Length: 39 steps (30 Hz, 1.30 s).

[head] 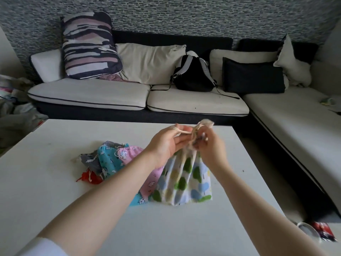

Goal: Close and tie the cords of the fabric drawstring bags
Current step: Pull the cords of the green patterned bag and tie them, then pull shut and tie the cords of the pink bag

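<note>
Both forearms reach in over the table to the bag, which hangs upright, its gathered neck between the hands. The cord runs leftward from the neck, looped over the left hand; the right hand, blurred, pinches it beside the neck. Tied bags lie left.

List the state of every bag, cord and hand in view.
Tree-print bag: mouth gathered, held up off the table.
Cream cord: being tied, knot unfinished.
Left hand: cord looped round its fingers.
Right hand: pinching the cord, blurred.
Pink bag: lying flat.
Blue bag: lying flat.
Backpack: upright on sofa.
</note>
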### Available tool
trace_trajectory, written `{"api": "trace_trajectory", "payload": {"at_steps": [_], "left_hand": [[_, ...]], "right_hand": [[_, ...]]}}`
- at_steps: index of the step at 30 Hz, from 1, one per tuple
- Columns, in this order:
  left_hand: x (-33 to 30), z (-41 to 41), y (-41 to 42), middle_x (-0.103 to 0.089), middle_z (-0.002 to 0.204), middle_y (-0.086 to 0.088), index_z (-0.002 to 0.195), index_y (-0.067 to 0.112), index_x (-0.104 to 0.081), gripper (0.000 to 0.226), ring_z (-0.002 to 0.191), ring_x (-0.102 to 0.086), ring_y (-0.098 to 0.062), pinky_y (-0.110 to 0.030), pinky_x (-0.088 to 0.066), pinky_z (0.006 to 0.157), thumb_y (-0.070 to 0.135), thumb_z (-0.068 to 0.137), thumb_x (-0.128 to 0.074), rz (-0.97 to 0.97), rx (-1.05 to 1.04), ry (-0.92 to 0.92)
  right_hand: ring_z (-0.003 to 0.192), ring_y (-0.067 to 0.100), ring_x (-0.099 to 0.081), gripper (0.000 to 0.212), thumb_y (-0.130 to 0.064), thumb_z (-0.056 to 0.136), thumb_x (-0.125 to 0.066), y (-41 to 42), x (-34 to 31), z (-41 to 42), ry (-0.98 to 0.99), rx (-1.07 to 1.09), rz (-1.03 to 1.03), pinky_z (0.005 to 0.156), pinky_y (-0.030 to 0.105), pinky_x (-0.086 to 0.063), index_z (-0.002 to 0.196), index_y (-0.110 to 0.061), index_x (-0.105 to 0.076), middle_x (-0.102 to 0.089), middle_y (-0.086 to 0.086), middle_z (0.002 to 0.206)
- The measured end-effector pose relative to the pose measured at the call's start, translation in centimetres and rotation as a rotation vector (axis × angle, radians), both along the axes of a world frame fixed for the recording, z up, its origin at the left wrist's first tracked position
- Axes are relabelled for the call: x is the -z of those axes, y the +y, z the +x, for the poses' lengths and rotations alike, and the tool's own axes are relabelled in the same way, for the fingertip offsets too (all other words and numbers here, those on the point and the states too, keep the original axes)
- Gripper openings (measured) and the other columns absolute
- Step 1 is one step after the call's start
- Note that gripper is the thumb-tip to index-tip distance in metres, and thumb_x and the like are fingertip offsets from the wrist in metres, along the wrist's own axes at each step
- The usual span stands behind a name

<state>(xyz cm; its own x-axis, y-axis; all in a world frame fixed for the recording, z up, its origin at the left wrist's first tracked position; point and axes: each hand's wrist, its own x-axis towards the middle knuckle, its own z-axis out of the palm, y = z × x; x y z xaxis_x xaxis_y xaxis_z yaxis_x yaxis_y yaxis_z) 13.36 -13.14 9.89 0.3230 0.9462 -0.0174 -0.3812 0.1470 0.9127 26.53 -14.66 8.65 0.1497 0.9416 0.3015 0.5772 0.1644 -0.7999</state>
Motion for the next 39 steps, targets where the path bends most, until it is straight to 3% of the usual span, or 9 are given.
{"api": "trace_trajectory", "payload": {"at_steps": [5,13,15,18,20,24,30,34,39], "left_hand": [[1.3,0.9,3.0,-0.061,0.112,0.002,0.11,0.015,-0.059,0.037,0.102,-0.058,-0.01,-0.025,-0.045,0.093,-0.006,0.088,-0.037,0.053,-0.162,0.376],[11.6,-4.5,7.8,-0.056,0.127,-0.004,0.117,0.011,-0.059,0.031,0.113,-0.052,-0.019,-0.026,-0.036,0.09,0.016,0.096,-0.037,-0.198,-0.405,0.856],[14.5,-6.7,8.4,-0.053,0.129,-0.01,0.114,0.013,-0.057,0.034,0.11,-0.055,-0.025,-0.036,-0.043,0.093,0.028,0.099,-0.03,-0.282,-0.478,1.095],[17.4,-9.4,8.9,-0.021,0.151,-0.018,0.132,0.012,-0.045,0.041,0.134,-0.031,-0.037,-0.047,-0.033,0.108,0.027,0.097,-0.031,-0.395,-0.627,1.366],[18.0,-10.1,9.6,-0.028,0.147,-0.022,0.133,0.009,-0.043,0.04,0.128,-0.038,-0.04,-0.046,-0.041,0.095,0.022,0.097,-0.032,-0.528,-0.642,1.23],[18.1,-10.1,11.6,-0.064,0.1,-0.015,0.118,0.002,-0.052,0.032,0.063,-0.052,-0.02,-0.028,-0.039,0.048,0.023,0.095,-0.044,-0.537,-0.709,0.95],[16.0,-9.3,12.4,-0.052,0.066,-0.004,0.091,0.005,-0.056,0.007,0.053,-0.048,-0.015,-0.031,-0.049,0.051,0.01,0.088,-0.058,-0.516,-0.702,0.884],[12.9,-7.8,11.9,-0.053,0.067,-0.005,0.072,0.012,-0.058,0.014,0.058,-0.048,-0.017,-0.026,-0.039,0.057,0.008,0.085,-0.053,-0.556,-0.625,0.449],[8.6,-5.9,10.1,-0.051,0.048,0.0,0.055,0.012,-0.054,0.026,0.047,-0.045,-0.014,-0.025,-0.033,0.052,0.008,0.08,-0.05,-0.434,-0.439,0.432]], "right_hand": [[0.098,0.022,-0.059,0.034,0.002,0.09,-0.035,4.3,1.9,1.9,-0.033,0.0,0.034,0.076,0.022,-0.041,0.113,-0.014,-0.054,-0.061,0.009,0.11],[0.142,0.03,-0.019,0.053,-0.007,0.091,-0.039,10.1,13.7,1.3,-0.566,-0.314,-0.625,0.114,0.037,-0.015,0.142,-0.018,-0.036,-0.015,0.009,0.156],[0.138,0.033,-0.026,0.042,-0.012,0.095,-0.036,10.5,15.2,0.2,-0.633,-0.304,-0.718,0.115,0.05,-0.009,0.135,-0.01,-0.046,-0.031,0.014,0.149],[0.116,0.031,-0.049,0.033,-0.015,0.094,-0.034,12.0,15.5,-2.0,-0.478,-0.155,-0.529,0.093,0.041,-0.041,0.119,-0.004,-0.053,-0.041,0.013,0.131],[0.096,0.032,-0.058,0.028,-0.017,0.092,-0.039,12.9,15.3,-3.7,-0.425,-0.133,-0.337,0.074,0.034,-0.047,0.1,-0.002,-0.062,-0.046,0.014,0.119],[0.084,0.029,-0.064,0.024,-0.009,0.085,-0.047,14.8,16.0,-6.7,-0.238,-0.275,-0.404,0.063,0.024,-0.041,0.083,-0.001,-0.07,-0.069,0.017,0.092],[0.09,0.025,-0.06,0.03,-0.018,0.092,-0.042,15.9,16.3,-7.8,-0.167,-0.35,-0.688,0.069,0.027,-0.045,0.111,-0.01,-0.064,-0.066,0.01,0.112],[0.114,0.03,-0.051,0.045,-0.032,0.097,-0.036,15.2,15.2,-8.0,-0.071,-0.356,-0.717,0.093,0.035,-0.04,0.132,-0.006,-0.045,-0.053,0.017,0.128],[0.073,0.017,-0.05,0.044,-0.046,0.096,-0.027,14.7,13.0,-6.8,0.495,-0.272,-0.696,0.072,0.029,-0.041,0.087,-0.015,-0.057,-0.054,0.006,0.084]]}}
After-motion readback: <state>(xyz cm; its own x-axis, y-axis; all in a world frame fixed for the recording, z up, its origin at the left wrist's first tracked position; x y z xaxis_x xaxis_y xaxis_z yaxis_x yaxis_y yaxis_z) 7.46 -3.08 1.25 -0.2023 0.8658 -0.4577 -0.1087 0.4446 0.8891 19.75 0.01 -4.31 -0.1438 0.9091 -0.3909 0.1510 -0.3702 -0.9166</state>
